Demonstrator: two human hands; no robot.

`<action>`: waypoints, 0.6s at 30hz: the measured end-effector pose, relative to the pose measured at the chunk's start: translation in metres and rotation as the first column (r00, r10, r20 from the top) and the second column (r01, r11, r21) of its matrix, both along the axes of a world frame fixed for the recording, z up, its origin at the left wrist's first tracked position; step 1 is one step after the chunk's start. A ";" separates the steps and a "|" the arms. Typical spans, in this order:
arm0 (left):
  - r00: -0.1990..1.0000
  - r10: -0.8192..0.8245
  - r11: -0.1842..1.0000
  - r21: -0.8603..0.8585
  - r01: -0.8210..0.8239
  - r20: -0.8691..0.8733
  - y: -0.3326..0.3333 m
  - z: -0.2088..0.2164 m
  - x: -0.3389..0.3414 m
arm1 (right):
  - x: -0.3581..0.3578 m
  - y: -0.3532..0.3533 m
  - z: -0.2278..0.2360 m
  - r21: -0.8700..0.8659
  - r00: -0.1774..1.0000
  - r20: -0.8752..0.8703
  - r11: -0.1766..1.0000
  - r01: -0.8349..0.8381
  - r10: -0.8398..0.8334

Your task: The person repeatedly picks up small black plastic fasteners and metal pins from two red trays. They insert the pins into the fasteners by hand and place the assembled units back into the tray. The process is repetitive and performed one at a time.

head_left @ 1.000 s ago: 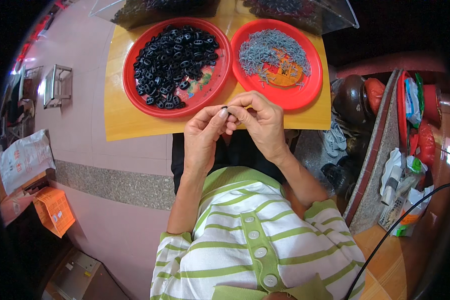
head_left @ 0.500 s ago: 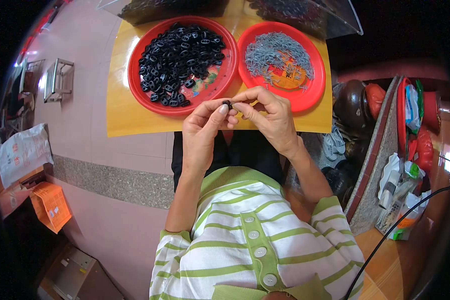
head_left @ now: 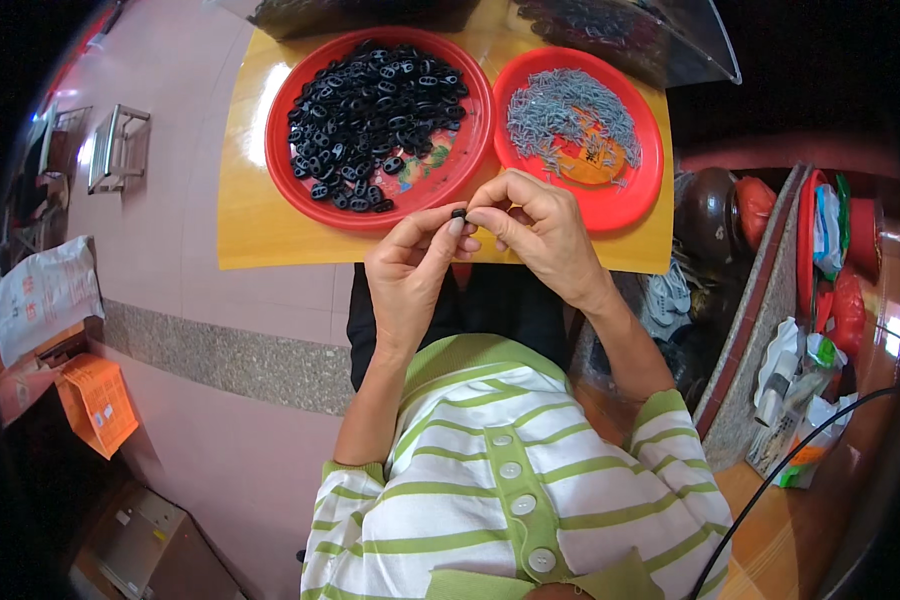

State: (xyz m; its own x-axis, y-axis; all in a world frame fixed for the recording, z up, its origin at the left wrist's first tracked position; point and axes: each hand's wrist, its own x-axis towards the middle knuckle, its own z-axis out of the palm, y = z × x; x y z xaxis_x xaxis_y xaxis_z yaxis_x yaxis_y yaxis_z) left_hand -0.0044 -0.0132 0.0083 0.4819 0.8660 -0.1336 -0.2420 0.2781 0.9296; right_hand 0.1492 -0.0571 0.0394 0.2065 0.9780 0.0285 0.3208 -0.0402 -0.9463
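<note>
2 bare hands work at the near edge of 1 yellow tabletop (head_left: 245, 220). The left hand (head_left: 406, 275) has its grip pinched closed, thumb and forefinger on 1 small black piece (head_left: 459, 213). The right hand (head_left: 548, 240) has its thumb and forefinger close together at the piece's right side; whether that grip has hold of anything, I cannot tell. The piece is nearer the person than the 2 red dishes, which lie side by side. On the left, 1 red tray (head_left: 462, 162) bears many loose black pieces (head_left: 370, 110), too overlapped to count. On the right, 1 red plate (head_left: 651, 165) bears grey screws (head_left: 570, 110), likewise uncountable. 2 bins (head_left: 610, 38) show partly beyond them. 1 striped shirt (head_left: 430, 520) shows 4 pale buttons (head_left: 523, 505).
</note>
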 end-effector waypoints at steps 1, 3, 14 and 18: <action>1.000 0.009 1.000 -0.006 -0.009 0.005 0.000 0.000 -0.001 | -0.001 0.001 0.000 -0.019 0.999 -0.038 1.000 0.001 -0.002; 1.000 0.028 0.999 -0.022 -0.028 0.010 0.002 -0.001 -0.003 | -0.008 0.004 -0.004 -0.037 0.992 -0.124 0.999 0.006 -0.011; 0.982 0.146 0.981 -0.146 -0.129 0.119 0.022 -0.013 -0.025 | 0.002 0.060 -0.011 0.121 0.926 0.371 0.985 -0.119 0.066; 0.982 0.137 0.978 -0.174 -0.113 0.128 0.027 -0.013 -0.028 | -0.002 0.074 -0.025 0.145 0.785 0.619 0.985 -0.091 -0.018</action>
